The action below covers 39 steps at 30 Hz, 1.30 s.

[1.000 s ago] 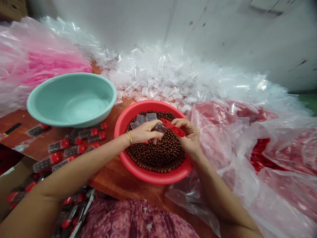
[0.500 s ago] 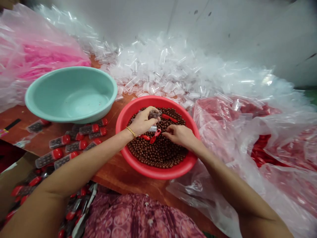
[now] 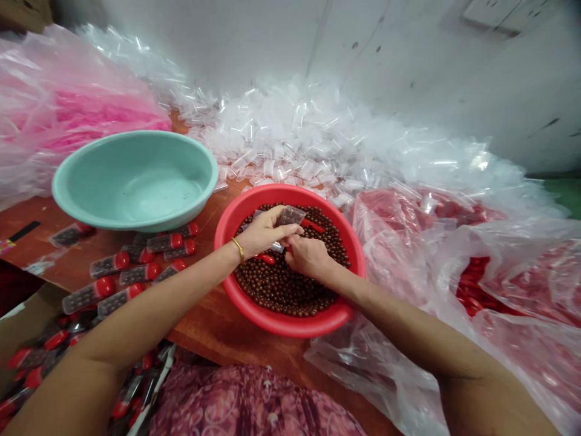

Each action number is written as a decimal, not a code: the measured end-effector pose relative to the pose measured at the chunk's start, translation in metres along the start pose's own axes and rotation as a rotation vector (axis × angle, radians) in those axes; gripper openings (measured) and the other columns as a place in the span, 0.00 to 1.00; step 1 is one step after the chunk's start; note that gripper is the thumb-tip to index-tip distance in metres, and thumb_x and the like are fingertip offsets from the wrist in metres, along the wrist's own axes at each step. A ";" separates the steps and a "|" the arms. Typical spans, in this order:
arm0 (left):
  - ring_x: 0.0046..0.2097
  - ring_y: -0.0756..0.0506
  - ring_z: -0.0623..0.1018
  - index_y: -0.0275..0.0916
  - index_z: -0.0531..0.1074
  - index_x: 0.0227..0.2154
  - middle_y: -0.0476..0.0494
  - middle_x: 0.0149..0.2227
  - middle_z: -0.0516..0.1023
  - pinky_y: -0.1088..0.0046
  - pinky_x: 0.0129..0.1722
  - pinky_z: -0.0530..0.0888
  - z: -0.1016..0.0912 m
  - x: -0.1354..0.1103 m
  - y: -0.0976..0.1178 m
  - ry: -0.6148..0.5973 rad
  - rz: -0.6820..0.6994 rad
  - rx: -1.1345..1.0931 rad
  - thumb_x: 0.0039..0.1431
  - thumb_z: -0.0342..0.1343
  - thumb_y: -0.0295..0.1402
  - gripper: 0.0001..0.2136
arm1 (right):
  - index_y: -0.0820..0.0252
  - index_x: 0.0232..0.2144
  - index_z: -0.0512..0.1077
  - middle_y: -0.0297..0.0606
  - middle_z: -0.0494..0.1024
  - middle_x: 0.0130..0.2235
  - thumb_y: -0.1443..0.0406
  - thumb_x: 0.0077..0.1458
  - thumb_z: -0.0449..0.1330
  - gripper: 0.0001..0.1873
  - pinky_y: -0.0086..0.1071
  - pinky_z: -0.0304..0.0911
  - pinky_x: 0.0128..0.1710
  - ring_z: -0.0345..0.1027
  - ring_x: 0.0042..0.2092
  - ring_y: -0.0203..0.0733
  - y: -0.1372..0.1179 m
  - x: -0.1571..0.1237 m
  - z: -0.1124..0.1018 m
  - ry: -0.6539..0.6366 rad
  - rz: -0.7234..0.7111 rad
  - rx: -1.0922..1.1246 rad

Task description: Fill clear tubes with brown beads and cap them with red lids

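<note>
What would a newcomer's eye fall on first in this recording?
Probably the bright red basin of small brown balls at the centre, with the left hand and right hand close together over it, the left holding a clear container. Next, the great pale heap of clear plastic pieces along the wall behind it. To the left, the turquoise basin also stands out, with red-capped containers lying in front of it.
</note>
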<state>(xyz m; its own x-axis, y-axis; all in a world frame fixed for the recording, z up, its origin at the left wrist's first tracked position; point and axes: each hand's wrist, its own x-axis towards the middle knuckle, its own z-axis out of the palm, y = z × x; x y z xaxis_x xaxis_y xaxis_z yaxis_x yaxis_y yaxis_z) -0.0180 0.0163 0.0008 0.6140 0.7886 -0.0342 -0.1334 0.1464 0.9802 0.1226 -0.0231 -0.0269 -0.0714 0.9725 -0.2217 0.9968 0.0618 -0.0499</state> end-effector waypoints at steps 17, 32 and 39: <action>0.23 0.56 0.70 0.36 0.64 0.36 0.54 0.25 0.69 0.81 0.24 0.68 0.002 -0.003 -0.002 -0.121 -0.092 0.224 0.52 0.55 0.29 0.08 | 0.57 0.36 0.73 0.29 0.64 0.22 0.45 0.50 0.57 0.23 0.27 0.56 0.19 0.55 0.20 0.31 0.033 -0.025 -0.047 0.132 -0.155 1.245; 0.28 0.52 0.69 0.34 0.67 0.38 0.52 0.27 0.68 0.75 0.31 0.69 0.005 -0.004 -0.009 -0.115 0.067 0.391 0.50 0.56 0.31 0.12 | 0.60 0.48 0.74 0.41 0.78 0.38 0.54 0.61 0.48 0.23 0.39 0.66 0.46 0.71 0.43 0.44 0.028 -0.030 -0.028 0.393 -0.338 0.844; 0.23 0.55 0.67 0.34 0.63 0.36 0.55 0.24 0.65 0.79 0.20 0.69 0.012 -0.007 -0.005 -0.129 -0.039 0.266 0.51 0.55 0.34 0.11 | 0.57 0.45 0.76 0.36 0.72 0.24 0.50 0.60 0.47 0.25 0.38 0.69 0.36 0.70 0.34 0.43 0.018 -0.030 -0.021 0.448 -0.166 0.965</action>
<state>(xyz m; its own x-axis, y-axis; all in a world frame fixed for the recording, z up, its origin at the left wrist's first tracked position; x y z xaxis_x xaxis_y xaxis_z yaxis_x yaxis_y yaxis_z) -0.0124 0.0033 -0.0020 0.7107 0.7006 -0.0645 0.0902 0.0001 0.9959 0.1432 -0.0464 -0.0005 0.0114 0.9741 0.2260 0.5136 0.1882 -0.8372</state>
